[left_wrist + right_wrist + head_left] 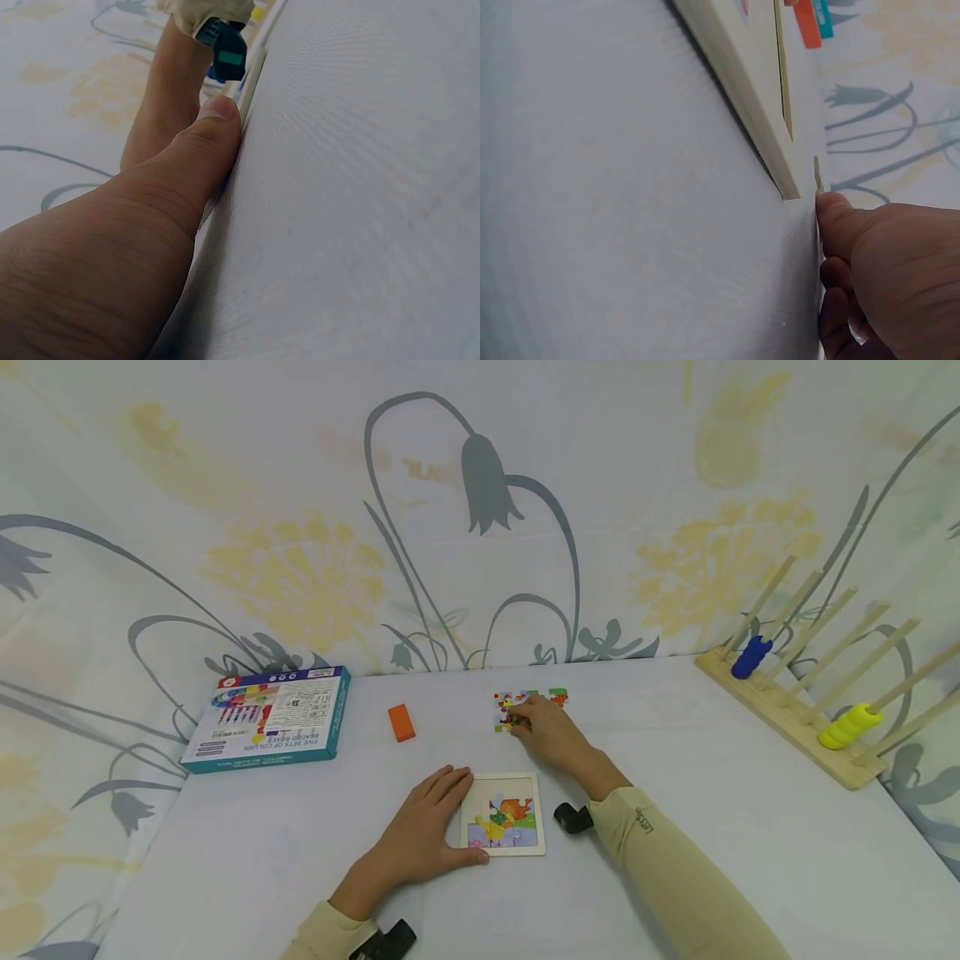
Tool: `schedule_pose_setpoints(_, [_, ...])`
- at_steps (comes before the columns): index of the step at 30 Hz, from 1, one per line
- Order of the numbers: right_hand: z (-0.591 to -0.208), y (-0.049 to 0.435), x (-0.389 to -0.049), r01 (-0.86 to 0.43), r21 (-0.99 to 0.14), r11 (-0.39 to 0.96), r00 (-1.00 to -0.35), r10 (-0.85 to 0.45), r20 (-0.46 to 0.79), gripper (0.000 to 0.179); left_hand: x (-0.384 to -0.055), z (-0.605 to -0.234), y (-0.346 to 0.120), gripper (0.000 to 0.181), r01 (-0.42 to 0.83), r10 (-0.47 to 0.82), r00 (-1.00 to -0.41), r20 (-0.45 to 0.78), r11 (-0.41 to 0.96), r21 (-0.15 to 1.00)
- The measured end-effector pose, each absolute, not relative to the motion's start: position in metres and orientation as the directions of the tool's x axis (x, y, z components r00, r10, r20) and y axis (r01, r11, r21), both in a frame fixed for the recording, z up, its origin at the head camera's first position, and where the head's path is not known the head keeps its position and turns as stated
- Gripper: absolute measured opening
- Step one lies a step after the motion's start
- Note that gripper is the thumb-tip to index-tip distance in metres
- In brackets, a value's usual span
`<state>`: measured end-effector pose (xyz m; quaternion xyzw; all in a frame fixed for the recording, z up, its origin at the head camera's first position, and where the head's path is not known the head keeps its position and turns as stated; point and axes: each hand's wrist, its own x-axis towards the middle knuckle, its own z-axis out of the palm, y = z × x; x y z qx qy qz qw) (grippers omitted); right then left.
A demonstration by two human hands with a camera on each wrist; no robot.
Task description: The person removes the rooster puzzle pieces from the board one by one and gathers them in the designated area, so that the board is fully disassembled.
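Note:
A square wooden puzzle tray [540, 814] lies on the table, its lower and right parts filled with picture pieces [513, 827]. My left hand [420, 831] rests along the tray's left side, fingers fairly straight at the upper left corner and thumb along the bottom edge. Beyond the tray, my right hand [555, 737] reaches down to a group of loose, colourful jigsaw pieces [558, 695]. Its thumb and index finger pinch one of them at the group's near side. In the right wrist view, a thin piece edge [817, 171] shows by the thumb [836, 217]; the other fingers are curled.
An orange block [401, 723] sits left of the loose pieces. Farther left lies a flat toy box [266, 718]. On the right stands a wooden peg rack [795, 718] with blue beads [752, 657] and yellow beads [849, 727]. A patterned cloth [480, 527] hangs behind the table.

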<state>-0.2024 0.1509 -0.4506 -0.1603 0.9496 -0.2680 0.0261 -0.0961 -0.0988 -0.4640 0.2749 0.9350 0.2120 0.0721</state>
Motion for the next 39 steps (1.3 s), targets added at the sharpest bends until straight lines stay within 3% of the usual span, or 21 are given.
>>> schedule_pose_setpoints(9, [-0.442, 0.154, -0.188, -0.304, -0.564, 0.768, -0.941, -0.334, 0.052, 0.038, -0.096, -0.463, -0.097, 0.109, 0.487, 0.548, -0.836, -0.029, 0.765, 0.421])
schedule_pose_setpoints(18, [-0.433, 0.148, -0.15, -0.402, -0.551, 0.731, -0.891, -0.452, 0.051, 0.039, -0.096, -0.464, -0.098, 0.108, 0.47, 0.534, -0.844, -0.043, 0.776, 0.421])
schedule_pose_setpoints(27, [-0.433, 0.142, -0.118, -0.398, -0.627, 0.669, -0.844, -0.536, -0.035, 0.045, -0.096, -0.465, -0.1, 0.109, 0.488, 0.544, -0.839, -0.017, 0.766, 0.419])
schedule_pose_setpoints(39, [-0.432, 0.137, -0.106, -0.396, -0.552, 0.734, -0.844, -0.528, -0.096, 0.05, -0.096, -0.465, -0.1, 0.109, 0.511, 0.558, -0.83, 0.009, 0.753, 0.414])
